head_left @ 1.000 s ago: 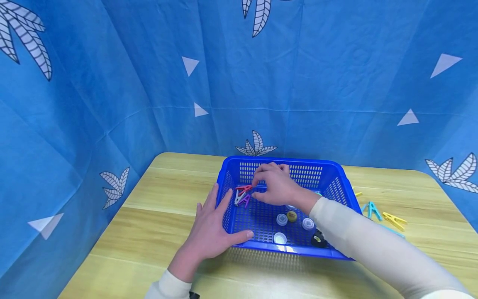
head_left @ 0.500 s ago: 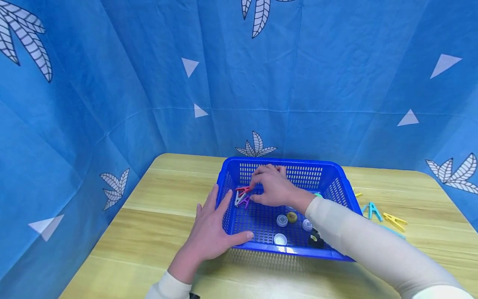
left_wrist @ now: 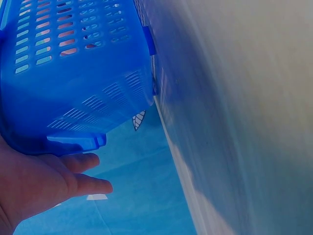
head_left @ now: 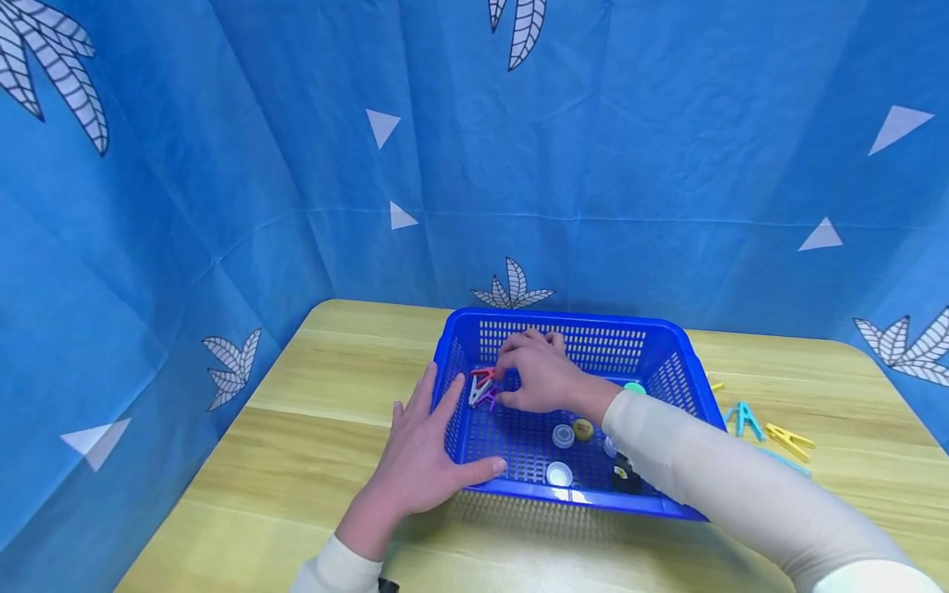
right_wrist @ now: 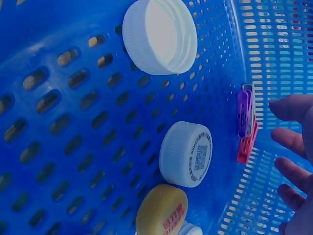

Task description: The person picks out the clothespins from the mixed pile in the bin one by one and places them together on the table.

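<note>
Red [head_left: 483,373], white [head_left: 475,392] and purple [head_left: 490,401] clothespins lie together on the floor of the blue basket [head_left: 511,441], at its left end. My right hand [head_left: 539,375] hovers just right of them, fingers bent. In the right wrist view its fingers [right_wrist: 293,142] are spread apart, with nothing between them and a gap to the purple clothespin [right_wrist: 243,112]. My left hand [head_left: 418,461] rests at the basket's front left corner, fingers spread along the rim and thumb over the front edge. The left wrist view shows two of its fingers outside the basket wall [left_wrist: 73,98].
Inside the basket lie white bottle caps [head_left: 559,474], a yellow cap [head_left: 583,429], a green round piece [head_left: 634,388] and a black item [head_left: 626,475]. Right of it on the wooden table [head_left: 334,395] are turquoise [head_left: 747,420] and yellow [head_left: 790,441] clothespins. A blue curtain [head_left: 474,165] hangs behind.
My right hand has shifted slightly left and lower toward the clothespins, which stay in place. The green piece shows more behind the sleeve. My left hand keeps its place on the basket.
</note>
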